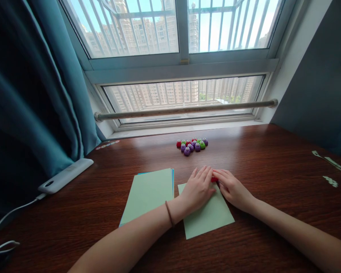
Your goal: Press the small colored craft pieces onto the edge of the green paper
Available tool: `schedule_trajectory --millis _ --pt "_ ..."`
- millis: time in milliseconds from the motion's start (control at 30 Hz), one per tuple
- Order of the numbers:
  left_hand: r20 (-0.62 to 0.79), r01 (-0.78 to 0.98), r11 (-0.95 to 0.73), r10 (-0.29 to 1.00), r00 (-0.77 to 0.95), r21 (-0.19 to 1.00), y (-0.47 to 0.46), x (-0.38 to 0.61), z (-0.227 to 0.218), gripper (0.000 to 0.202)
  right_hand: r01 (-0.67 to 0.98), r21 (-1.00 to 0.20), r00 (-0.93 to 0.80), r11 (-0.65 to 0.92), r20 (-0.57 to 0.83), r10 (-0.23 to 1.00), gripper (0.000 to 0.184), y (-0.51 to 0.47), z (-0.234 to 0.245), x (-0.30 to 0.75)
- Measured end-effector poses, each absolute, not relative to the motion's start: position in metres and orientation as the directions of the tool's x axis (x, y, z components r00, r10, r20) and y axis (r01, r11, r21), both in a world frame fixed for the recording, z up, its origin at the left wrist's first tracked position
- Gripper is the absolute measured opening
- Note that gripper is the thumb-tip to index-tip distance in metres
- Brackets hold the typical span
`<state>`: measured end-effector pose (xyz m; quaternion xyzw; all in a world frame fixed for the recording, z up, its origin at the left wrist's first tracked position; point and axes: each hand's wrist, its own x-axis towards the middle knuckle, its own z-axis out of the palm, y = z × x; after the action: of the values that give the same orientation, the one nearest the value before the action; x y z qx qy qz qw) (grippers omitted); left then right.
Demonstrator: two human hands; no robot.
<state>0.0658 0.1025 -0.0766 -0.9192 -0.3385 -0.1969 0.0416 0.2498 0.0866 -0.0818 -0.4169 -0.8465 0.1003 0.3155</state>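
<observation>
- Reddish-brown wood makes up the counter point(267, 163) in the head view, its far edge running below a window point(184, 64) with a round rail point(184, 110) across its lower part.
- Pale green, the single sheet point(208, 220) lies toward the middle of the counter, set askew, well apart from the far edge.
- Over that sheet's far part lies the left hand point(199, 188), palm down, its fingers stretched out and close together; a brown band point(169, 213) circles the wrist.
- Against its fingertips come those of the right hand point(232, 188), which is bent inward from the counter's right side, fingers together.
- Between the two hands, at the sheet's far end, a small red thing point(214, 179) shows in part; the fingers cover the rest, so whether either hand is clamped on it I cannot tell.
- Just left of the sheet sits a stack of paper point(150, 197), pale green on top, with blue showing at its edges.
- Nearer the counter's far edge stands a cluster of small purple, green and red pieces point(197, 147) with pale tops.
- At the counter's left edge, beside the blue curtain point(71, 94), lies a white power strip point(66, 175).
- Near the right edge rests a small pale pile point(330, 181).
</observation>
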Motion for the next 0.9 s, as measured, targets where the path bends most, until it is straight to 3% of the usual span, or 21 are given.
schedule_trajectory --millis 233,400,500,633,767,900 --pt "0.362 0.674 -0.728 0.665 0.653 0.123 0.103 0.063 -0.079 0.077 0.636 -0.569 -0.325 0.522 0.415 0.85 0.03 0.088 -0.085 0.255" --pt "0.317 0.659 -0.729 0.679 0.662 0.185 0.104 0.061 -0.079 0.073 0.684 -0.619 -0.039 0.385 0.496 0.867 0.024 0.093 -0.086 0.261" --pt "0.312 0.63 -0.743 0.667 0.676 0.224 0.105 0.061 -0.077 0.068 0.584 -0.741 0.086 0.33 0.461 0.883 0.018 0.093 -0.082 0.261" --pt "0.333 0.572 -0.737 0.674 0.659 0.36 0.108 0.06 -0.074 0.061 0.369 -0.873 0.049 0.321 0.363 0.931 0.019 0.086 -0.076 0.257" --pt "0.317 0.515 -0.658 0.734 0.6 0.549 0.113 0.057 -0.07 0.049 0.39 -0.853 0.019 0.348 0.385 0.923 0.019 0.082 -0.074 0.255" --pt "0.264 0.464 -0.596 0.756 0.6 0.655 0.12 0.056 -0.068 0.028 0.435 -0.813 -0.048 0.386 0.408 0.912 0.024 0.082 -0.073 0.256"
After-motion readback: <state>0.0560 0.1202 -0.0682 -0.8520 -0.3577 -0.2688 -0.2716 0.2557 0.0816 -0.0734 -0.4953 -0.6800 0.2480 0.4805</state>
